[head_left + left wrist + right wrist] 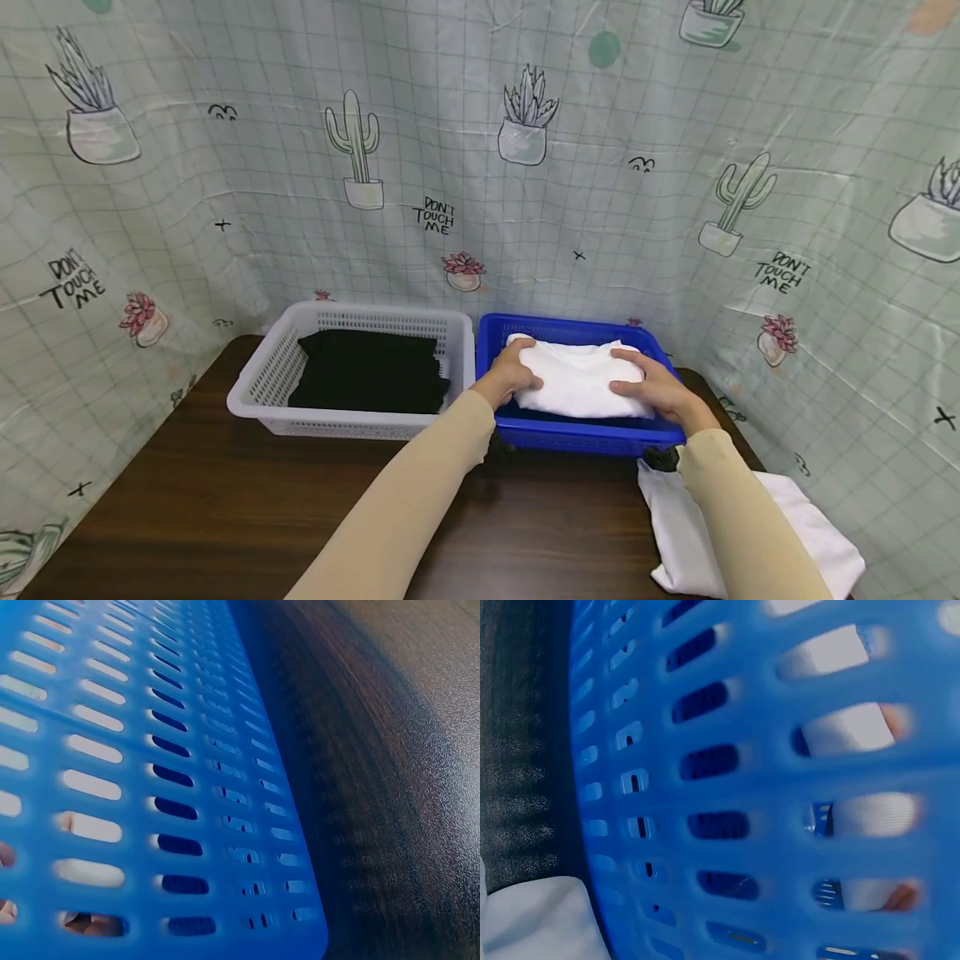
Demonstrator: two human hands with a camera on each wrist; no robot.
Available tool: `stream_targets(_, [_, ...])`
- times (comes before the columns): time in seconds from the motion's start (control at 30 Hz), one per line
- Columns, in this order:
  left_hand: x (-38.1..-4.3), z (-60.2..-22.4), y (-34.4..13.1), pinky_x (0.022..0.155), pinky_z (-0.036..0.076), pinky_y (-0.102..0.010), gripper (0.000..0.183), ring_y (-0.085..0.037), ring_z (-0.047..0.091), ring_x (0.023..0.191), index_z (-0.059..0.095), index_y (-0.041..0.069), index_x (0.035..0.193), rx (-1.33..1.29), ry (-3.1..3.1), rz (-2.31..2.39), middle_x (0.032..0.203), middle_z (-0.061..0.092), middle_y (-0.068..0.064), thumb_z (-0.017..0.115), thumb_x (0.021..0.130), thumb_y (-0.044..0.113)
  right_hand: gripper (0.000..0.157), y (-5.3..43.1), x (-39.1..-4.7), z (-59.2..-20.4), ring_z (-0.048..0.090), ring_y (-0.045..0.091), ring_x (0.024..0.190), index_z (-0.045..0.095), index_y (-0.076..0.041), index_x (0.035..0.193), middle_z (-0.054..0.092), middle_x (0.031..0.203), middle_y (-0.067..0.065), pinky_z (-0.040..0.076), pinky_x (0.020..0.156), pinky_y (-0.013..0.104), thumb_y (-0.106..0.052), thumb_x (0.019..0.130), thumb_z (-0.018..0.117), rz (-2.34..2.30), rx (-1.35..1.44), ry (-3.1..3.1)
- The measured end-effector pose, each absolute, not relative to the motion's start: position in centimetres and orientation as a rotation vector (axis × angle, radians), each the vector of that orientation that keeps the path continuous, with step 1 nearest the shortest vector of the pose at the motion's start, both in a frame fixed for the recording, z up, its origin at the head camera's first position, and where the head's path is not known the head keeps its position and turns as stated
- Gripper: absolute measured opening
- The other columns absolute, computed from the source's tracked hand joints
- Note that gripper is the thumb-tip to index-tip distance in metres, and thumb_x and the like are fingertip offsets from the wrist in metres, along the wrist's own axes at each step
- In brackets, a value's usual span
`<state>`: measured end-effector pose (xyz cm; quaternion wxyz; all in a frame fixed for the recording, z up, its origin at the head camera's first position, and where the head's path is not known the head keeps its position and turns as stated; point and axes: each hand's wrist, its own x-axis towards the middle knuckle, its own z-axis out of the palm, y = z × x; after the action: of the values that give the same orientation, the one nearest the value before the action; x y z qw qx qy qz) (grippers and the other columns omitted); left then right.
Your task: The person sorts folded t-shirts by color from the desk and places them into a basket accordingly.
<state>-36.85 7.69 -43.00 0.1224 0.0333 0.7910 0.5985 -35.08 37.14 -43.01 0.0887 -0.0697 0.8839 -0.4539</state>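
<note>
A folded white garment (573,379) lies in the blue basket (592,442), its near part raised at the front rim. My left hand (512,371) grips its left end, thumb on the near face and fingers at the far side. At the other end, my right hand (660,387) holds it between thumb and fingers. Both wrist views are mostly filled by the slotted blue basket wall (150,945); bits of white cloth and fingers show through the slots.
Left of the blue basket stands a white basket (341,425) with folded black clothes (367,371) inside. More white cloth (817,533) lies on the dark wooden table (225,508) under my right forearm. A printed curtain (420,133) hangs behind and at both sides.
</note>
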Motion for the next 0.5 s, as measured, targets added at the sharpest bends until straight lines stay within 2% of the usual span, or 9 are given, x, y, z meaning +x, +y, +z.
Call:
stream_targets(0.23, [-36.96,-43.08,7.81,0.109,0.049,-0.055,0.082,-0.033,0.045,0.146,0.054,0.027,0.156,0.078,2.317,1.658,0.167,0.041,-0.012,0.082,0.087,-0.007,0.080,37.08,-35.25,-43.28,0.007,0.054,0.159,0.033,-0.004,0.166,0.014,0.173,0.030,0.012,0.122,0.075,-0.020,0.100,0.076,-1.305,-0.226,2.650])
stream_targets(0.5, [-36.51,-42.82,7.72,0.112,0.049,-0.048,0.077,-0.035,0.037,0.153,0.054,0.024,0.157,0.067,2.334,1.586,0.168,0.038,-0.013,0.082,0.090,-0.003,0.076,36.96,-35.04,-43.66,0.011,0.054,0.157,0.037,-0.002,0.163,0.017,0.171,0.032,0.014,0.122,0.073,-0.019,0.100,0.076,-1.238,-0.226,2.671])
